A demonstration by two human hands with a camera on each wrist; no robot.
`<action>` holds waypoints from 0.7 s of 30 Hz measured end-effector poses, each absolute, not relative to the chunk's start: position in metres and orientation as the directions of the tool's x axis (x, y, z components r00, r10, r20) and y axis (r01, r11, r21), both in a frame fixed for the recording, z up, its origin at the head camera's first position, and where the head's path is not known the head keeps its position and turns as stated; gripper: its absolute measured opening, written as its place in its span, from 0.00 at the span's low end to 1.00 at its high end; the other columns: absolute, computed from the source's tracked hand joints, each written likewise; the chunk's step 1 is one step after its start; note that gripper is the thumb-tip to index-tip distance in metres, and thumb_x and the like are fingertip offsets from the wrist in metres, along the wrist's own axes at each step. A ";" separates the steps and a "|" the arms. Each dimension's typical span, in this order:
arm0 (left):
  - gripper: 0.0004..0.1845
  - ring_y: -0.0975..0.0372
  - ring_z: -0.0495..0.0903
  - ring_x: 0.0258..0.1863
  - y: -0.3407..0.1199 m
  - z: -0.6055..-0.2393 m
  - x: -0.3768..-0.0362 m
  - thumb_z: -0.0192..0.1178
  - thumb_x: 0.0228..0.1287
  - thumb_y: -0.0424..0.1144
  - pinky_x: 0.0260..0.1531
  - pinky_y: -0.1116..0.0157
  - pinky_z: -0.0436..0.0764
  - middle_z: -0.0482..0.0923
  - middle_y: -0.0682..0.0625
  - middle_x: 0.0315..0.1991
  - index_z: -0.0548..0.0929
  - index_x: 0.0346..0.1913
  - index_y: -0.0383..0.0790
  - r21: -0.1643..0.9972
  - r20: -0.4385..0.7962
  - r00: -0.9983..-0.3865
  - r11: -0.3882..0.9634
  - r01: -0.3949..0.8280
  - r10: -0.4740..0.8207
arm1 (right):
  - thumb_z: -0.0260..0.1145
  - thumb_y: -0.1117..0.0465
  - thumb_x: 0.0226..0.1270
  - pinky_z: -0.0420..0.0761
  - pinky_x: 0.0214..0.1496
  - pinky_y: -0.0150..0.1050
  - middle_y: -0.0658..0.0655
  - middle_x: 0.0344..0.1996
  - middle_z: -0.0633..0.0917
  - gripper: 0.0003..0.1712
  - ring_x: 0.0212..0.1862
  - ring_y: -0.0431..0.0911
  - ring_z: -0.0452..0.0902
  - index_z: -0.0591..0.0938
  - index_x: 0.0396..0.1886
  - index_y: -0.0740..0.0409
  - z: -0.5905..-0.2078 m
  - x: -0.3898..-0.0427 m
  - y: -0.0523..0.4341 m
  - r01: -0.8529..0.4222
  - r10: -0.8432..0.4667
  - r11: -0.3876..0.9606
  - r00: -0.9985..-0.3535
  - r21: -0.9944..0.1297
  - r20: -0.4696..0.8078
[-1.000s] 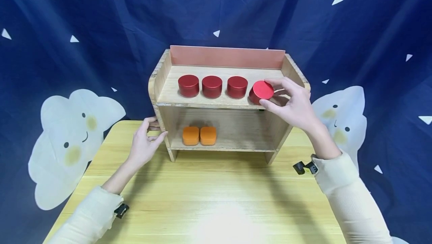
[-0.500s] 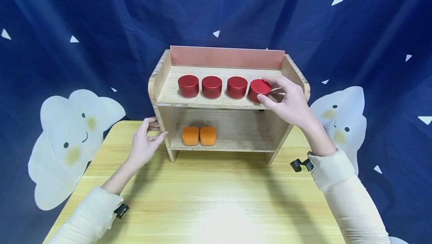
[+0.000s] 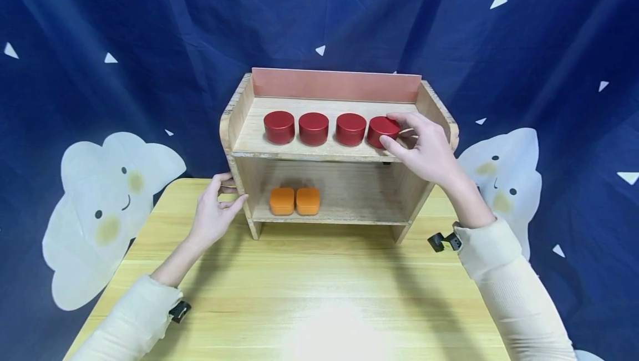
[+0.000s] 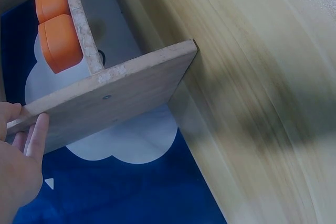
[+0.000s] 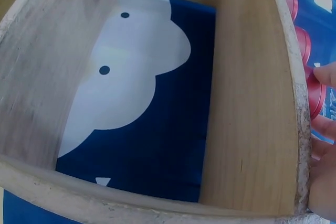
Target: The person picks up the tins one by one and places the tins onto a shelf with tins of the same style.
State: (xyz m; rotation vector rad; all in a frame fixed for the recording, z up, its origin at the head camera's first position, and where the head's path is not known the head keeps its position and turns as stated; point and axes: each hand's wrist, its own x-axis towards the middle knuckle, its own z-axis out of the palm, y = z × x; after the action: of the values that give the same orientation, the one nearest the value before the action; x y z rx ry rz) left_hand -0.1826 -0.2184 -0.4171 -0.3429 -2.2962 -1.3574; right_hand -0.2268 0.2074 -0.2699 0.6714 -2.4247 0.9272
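The rightmost red tin sits flat on the top shelf of the wooden rack, at the right end of a row of four. I have my right hand on it: the thumb and fingertips curl round its right and near side, pinching the rim, while the rest of the fingers are loosely bent behind it. In the right wrist view only the fingertip edges and a strip of red tins show past the rack's side board, so I cannot read the grip more finely from there.

Just left of that tin stand three more red tins, evenly spaced and upright. On the lower shelf, toward the left, two orange tins sit side by side, touching.

My left hand is at the rack's near left upright, thumb on the front edge and fingers wrapped behind the board; the left wrist view shows the fingers lying against the board's edge. The two hands are well apart, one at each end of the rack.

The rack stands on the yellow wooden worktop, toward its far edge, in front of a blue curtain with white clouds.
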 end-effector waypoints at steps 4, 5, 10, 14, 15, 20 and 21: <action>0.25 0.82 0.76 0.45 -0.218 -0.417 -0.183 0.70 0.67 0.26 0.39 0.86 0.83 0.83 0.33 0.54 0.74 0.63 0.27 0.762 0.495 -0.869 0.488 0.426 -0.015 | 0.72 0.62 0.69 0.77 0.47 0.14 0.63 0.54 0.89 0.24 0.47 0.59 0.90 0.83 0.63 0.62 -0.269 -0.228 0.207 -0.587 -0.288 0.665 -0.772 -0.463 0.566; 0.25 0.81 0.76 0.45 -0.218 -0.417 -0.183 0.70 0.67 0.26 0.39 0.86 0.83 0.83 0.33 0.54 0.74 0.63 0.27 0.763 0.495 -0.869 0.486 0.426 -0.016 | 0.72 0.62 0.70 0.76 0.47 0.13 0.63 0.54 0.89 0.24 0.47 0.59 0.90 0.83 0.63 0.62 -0.269 -0.229 0.207 -0.588 -0.291 0.668 -0.771 -0.457 0.567; 0.25 0.82 0.77 0.45 -0.218 -0.418 -0.183 0.69 0.67 0.26 0.39 0.86 0.84 0.83 0.32 0.54 0.74 0.63 0.27 0.763 0.498 -0.867 0.485 0.428 -0.017 | 0.74 0.60 0.68 0.77 0.47 0.15 0.61 0.55 0.88 0.27 0.49 0.57 0.90 0.82 0.65 0.61 -0.268 -0.229 0.208 -0.587 -0.300 0.683 -0.768 -0.435 0.566; 0.25 0.82 0.76 0.45 -0.218 -0.418 -0.184 0.70 0.66 0.26 0.39 0.86 0.83 0.83 0.32 0.53 0.74 0.63 0.26 0.757 0.501 -0.865 0.492 0.430 -0.016 | 0.75 0.61 0.67 0.90 0.58 0.37 0.62 0.58 0.87 0.29 0.53 0.58 0.89 0.81 0.66 0.62 -0.267 -0.226 0.209 -0.602 -0.297 0.666 -0.756 -0.441 0.583; 0.25 0.83 0.76 0.44 -0.218 -0.418 -0.184 0.70 0.66 0.26 0.39 0.86 0.83 0.83 0.31 0.53 0.74 0.63 0.26 0.758 0.501 -0.865 0.492 0.429 -0.017 | 0.75 0.62 0.67 0.91 0.60 0.44 0.63 0.58 0.86 0.29 0.53 0.59 0.89 0.81 0.66 0.63 -0.267 -0.224 0.209 -0.607 -0.293 0.658 -0.752 -0.445 0.591; 0.26 0.83 0.76 0.44 -0.219 -0.418 -0.183 0.70 0.65 0.25 0.39 0.86 0.83 0.83 0.31 0.53 0.73 0.64 0.26 0.767 0.493 -0.869 0.485 0.421 -0.026 | 0.75 0.63 0.66 0.88 0.61 0.60 0.64 0.58 0.85 0.29 0.58 0.59 0.86 0.81 0.67 0.61 -0.263 -0.215 0.209 -0.621 -0.263 0.626 -0.738 -0.472 0.621; 0.27 0.83 0.77 0.44 -0.219 -0.418 -0.183 0.70 0.65 0.26 0.39 0.86 0.83 0.83 0.31 0.53 0.73 0.64 0.26 0.768 0.492 -0.870 0.484 0.419 -0.028 | 0.76 0.62 0.66 0.89 0.61 0.58 0.64 0.58 0.85 0.29 0.58 0.58 0.86 0.81 0.67 0.60 -0.263 -0.214 0.209 -0.621 -0.258 0.627 -0.736 -0.471 0.626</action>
State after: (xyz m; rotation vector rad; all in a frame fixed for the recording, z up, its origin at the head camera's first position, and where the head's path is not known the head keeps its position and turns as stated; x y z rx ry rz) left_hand -0.1828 -0.2192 -0.4178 -0.3237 -2.2914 -1.3619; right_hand -0.2135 0.2090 -0.2627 0.6893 -2.3401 0.9463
